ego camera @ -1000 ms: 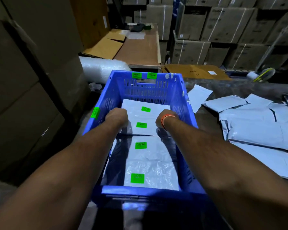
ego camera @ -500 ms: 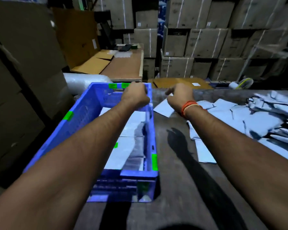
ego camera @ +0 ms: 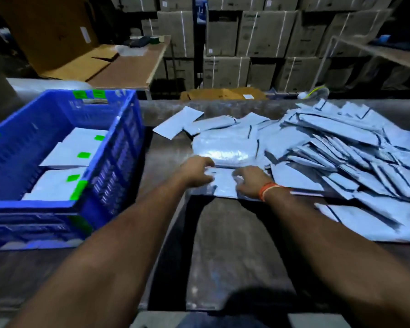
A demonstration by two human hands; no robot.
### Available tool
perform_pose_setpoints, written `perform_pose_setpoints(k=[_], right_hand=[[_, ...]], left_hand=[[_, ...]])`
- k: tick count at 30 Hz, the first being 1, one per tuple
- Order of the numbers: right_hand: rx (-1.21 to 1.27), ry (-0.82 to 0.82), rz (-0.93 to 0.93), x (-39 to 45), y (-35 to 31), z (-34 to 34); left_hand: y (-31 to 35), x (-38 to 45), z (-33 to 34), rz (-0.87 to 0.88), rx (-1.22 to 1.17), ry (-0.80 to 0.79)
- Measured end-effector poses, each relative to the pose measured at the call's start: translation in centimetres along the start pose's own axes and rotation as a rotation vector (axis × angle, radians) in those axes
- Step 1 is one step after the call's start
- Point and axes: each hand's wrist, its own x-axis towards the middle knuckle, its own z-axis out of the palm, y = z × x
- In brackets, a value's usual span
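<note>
Flat mailer bag (ego camera: 223, 183), long axis crosswise

A flat, pale grey plastic mailer bag (ego camera: 223, 183) is lying just above the middle of the frame on the dark surface (ego camera: 223, 245), its far edge tucking under a fuller silver-grey bag (ego camera: 223, 150). Its glossy face is turning upward, slightly wrinkled. The left hand (ego camera: 195, 172) is curling its fingers over the left edge; the right hand (ego camera: 250, 182) is resting on the right part, its hold too blurred to tell.
</note>
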Motion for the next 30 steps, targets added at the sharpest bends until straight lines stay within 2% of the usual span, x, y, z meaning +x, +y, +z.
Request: perform_pose_setpoints(k=[3,5,7,12,15,18,20,23,26,28,30], right_hand=[[-0.145,-0.098,-0.009,-1.0,1.9,1.7],[-0.172,-0.209,0.015,-1.3,2.6,2.3],[-0.179,-0.248,-0.009,-1.2,3.1,2.8],[-0.159,-0.12,-0.131,-1.2,4.3,2.4],[-0.088,-0.127,-0.156,-1.4,5.0,2.0],[0.041,-0.125,-0.168,-1.8,5.2,1.4],[0.091,-0.094,-0.188,-2.3,5.2,0.9],[0.116,-0.086,-0.196,-3.0,4.8,0.3],[-0.001,-0.066,-0.209,-3.4,4.2,0.3],[-0.031,0.028,-0.213,-4.2,3.6,0.4],[0.008,0.161,-0.243,-5.8,2.9,0.3]], left_hand=[[1.2,-1.4,4.3,0.003,0.029,-0.067],[1.2,-1.8,6.0,-0.028,0.06,0.001],[1.1,-2.1,6.7,-0.043,0.058,0.064],[1.1,-3.8,6.7,-0.042,-0.011,0.21],[-0.1,-4.5,6.1,-0.107,-0.154,0.302],[-1.3,-4.7,5.2,-0.077,-0.208,0.38],[-1.7,-4.7,4.6,-0.042,-0.225,0.371],[-2.1,-4.8,3.6,0.019,-0.195,0.271],[-2.3,-5.7,3.0,0.097,-0.051,0.189],[-2.5,-6.6,2.9,0.128,-0.023,0.217],[-2.3,-7.9,2.8,0.168,-0.111,0.338]])
